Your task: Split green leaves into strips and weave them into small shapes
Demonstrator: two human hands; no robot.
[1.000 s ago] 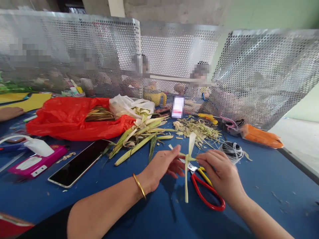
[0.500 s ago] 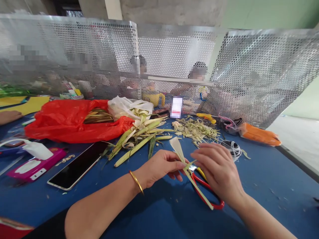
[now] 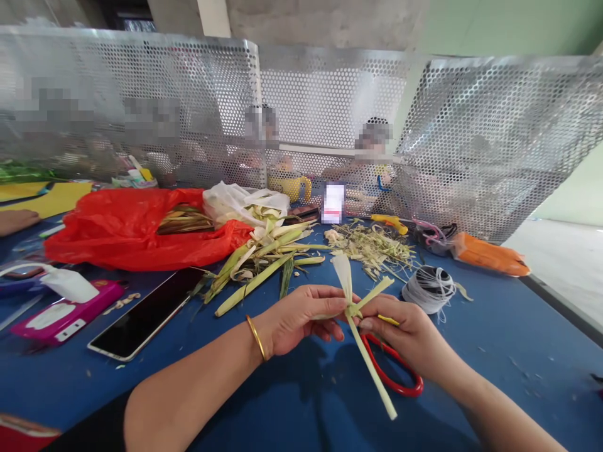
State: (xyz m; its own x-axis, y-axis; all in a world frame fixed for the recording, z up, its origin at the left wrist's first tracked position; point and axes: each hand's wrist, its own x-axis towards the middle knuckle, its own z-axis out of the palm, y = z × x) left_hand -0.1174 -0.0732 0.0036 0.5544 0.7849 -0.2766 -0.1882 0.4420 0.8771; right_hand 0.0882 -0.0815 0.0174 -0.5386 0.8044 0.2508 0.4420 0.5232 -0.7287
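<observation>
Pale green corn husk strips (image 3: 372,370) cross one another in front of me, with one end fanning upward and a long tail slanting down to the right. My left hand (image 3: 311,320), with a gold bangle on its wrist, pinches them near the crossing. From the other side my right hand (image 3: 393,323) closes its fingers on the husk at the same crossing; its fingertips are partly hidden. Red-handled scissors (image 3: 409,390) lie on the table under the strips and my right hand, which cover their blades. A spool of white thread (image 3: 428,290) stands just beyond my right hand.
Corn husks (image 3: 254,289) and a pile of shreds (image 3: 372,248) lie ahead, beside a red plastic bag (image 3: 117,232). A phone (image 3: 141,320) and a magenta box (image 3: 70,314) are at left. A perforated metal screen (image 3: 330,94) borders the blue table; people sit behind it.
My right hand has lowered and closed on the husk at the crossing, uncovering the thread spool. A short strip end now points up to the right, and the long tail has swung slightly left.
</observation>
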